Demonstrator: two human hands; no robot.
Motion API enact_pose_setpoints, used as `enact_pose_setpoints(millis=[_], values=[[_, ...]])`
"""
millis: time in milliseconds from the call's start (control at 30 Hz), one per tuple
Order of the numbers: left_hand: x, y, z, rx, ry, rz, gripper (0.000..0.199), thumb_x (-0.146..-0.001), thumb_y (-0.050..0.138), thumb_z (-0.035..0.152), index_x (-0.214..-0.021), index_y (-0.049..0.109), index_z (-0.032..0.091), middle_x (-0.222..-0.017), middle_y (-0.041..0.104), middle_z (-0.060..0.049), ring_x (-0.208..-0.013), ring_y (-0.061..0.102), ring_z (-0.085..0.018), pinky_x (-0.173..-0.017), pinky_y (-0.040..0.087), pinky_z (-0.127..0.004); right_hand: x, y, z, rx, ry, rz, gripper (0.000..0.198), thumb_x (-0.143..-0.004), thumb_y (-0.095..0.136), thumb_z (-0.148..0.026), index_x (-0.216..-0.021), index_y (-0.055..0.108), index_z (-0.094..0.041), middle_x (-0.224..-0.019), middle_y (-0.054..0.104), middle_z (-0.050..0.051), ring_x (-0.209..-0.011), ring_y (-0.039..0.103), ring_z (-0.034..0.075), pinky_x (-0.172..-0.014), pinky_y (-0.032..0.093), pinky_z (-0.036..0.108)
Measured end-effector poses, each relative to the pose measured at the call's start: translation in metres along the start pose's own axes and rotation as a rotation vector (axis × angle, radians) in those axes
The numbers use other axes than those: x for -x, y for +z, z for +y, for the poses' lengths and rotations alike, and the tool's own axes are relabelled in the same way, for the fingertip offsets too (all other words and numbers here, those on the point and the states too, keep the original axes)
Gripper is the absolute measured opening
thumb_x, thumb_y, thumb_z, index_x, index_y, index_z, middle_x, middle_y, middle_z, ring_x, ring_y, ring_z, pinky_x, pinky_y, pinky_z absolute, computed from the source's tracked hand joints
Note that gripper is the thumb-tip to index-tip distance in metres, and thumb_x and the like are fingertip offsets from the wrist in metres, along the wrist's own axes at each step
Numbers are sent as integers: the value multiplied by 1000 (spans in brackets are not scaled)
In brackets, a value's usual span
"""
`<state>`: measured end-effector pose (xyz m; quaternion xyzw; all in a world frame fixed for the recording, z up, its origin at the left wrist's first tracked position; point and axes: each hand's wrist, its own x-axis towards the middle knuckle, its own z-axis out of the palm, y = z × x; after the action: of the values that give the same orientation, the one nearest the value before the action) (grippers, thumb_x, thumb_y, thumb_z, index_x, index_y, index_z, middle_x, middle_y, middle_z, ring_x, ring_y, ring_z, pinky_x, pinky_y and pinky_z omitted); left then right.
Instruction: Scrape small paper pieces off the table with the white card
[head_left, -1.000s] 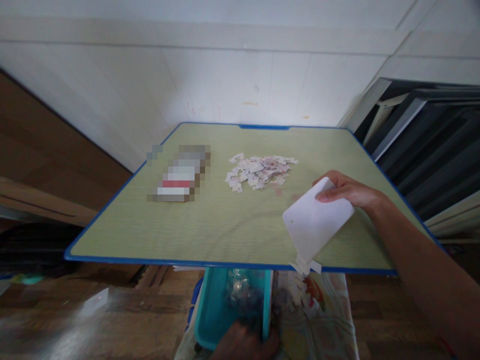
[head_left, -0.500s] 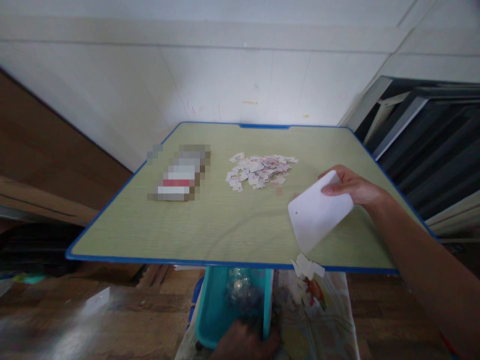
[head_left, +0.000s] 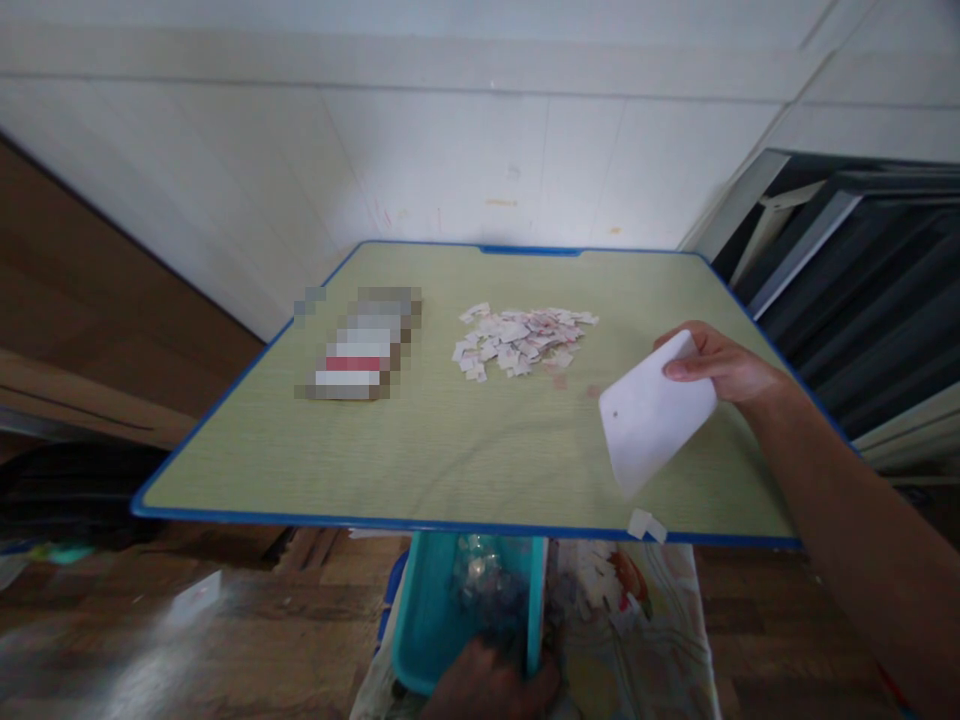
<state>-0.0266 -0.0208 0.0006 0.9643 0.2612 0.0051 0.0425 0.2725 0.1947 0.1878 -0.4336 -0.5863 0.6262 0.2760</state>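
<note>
Aslant, white card (head_left: 656, 418) in right hand (head_left: 716, 362), bare table (head_left: 450, 450) leftward, blue edge (head_left: 525, 529) below

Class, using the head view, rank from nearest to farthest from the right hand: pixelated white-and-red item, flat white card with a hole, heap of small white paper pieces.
1. Flat white card: held in the right hand.
2. Heap of small white paper pieces: left of that hand.
3. Pixelated white-and-red item: farthest, on the left side of the green table.
</note>
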Motion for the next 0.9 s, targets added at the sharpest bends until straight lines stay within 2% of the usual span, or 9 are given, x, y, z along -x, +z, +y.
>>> enact_pose_setpoints(millis=[167,333,467,533,600,767,833,900], values=[[-1,-3,0,-5,4,-2,31,-71,55,16,-101,48,19,-52,57,2,-38,51,-16,-32,37,-23,2,-6,4,96,83,-71,13,-59,64,-22,-61,58,-11,-50,56,-2,-41,51,8,-36,35,15],[0,-2,2,-27,3,-19,37,-66,58,14,-102,48,19,-45,54,2,-32,49,-17,-29,34,-23,-2,-2,8,93,115,-135,13,-57,65,-23,-60,58,-12,-51,57,-2,-41,51,9,-37,37,16],[1,3,1,-26,-15,117,33,-65,58,17,-96,50,21,-45,54,4,-30,47,-17,-27,33,-24,-4,-1,12,49,80,-190,15,-55,66,-23,-59,58,-11,-49,56,-2,-40,51,9,-36,37,16],[2,4,0,-19,-16,179,30,-66,56,17,-95,51,21,-46,54,4,-29,45,-16,-26,32,-24,-4,-1,12,-5,19,-163,16,-54,67,-24,-59,59,-11,-50,58,-1,-39,51,9,-35,36,16],[1,3,-1,-17,-7,179,28,-66,55,16,-94,51,21,-45,53,5,-29,44,-15,-26,33,-24,-4,-2,10,-72,-57,-30,16,-55,66,-25,-62,60,-12,-52,59,0,-39,52,9,-34,35,16],[2,-2,0,-6,-6,47,28,-70,56,19,-97,49,22,-51,56,4,-36,49,-16,-31,37,-25,-12,-7,5,-222,-236,488,15,-61,63,-22,-73,61,-14,-62,63,0,-47,54,10,-44,41,19],[3,-3,1,8,-11,4,32,-71,56,20,-102,47,21,-54,57,3,-38,51,-16,-33,38,-24,-16,-11,7,-261,-244,639,18,-61,63,-20,-77,60,-14,-68,64,1,-51,55,10,-51,44,21],[2,-3,1,8,-4,-7,34,-71,56,20,-104,45,20,-53,57,3,-38,51,-16,-33,38,-24,-20,-15,10,-275,-195,726,21,-60,64,-18,-80,59,-14,-72,64,2,-53,55,11,-56,45,24]])
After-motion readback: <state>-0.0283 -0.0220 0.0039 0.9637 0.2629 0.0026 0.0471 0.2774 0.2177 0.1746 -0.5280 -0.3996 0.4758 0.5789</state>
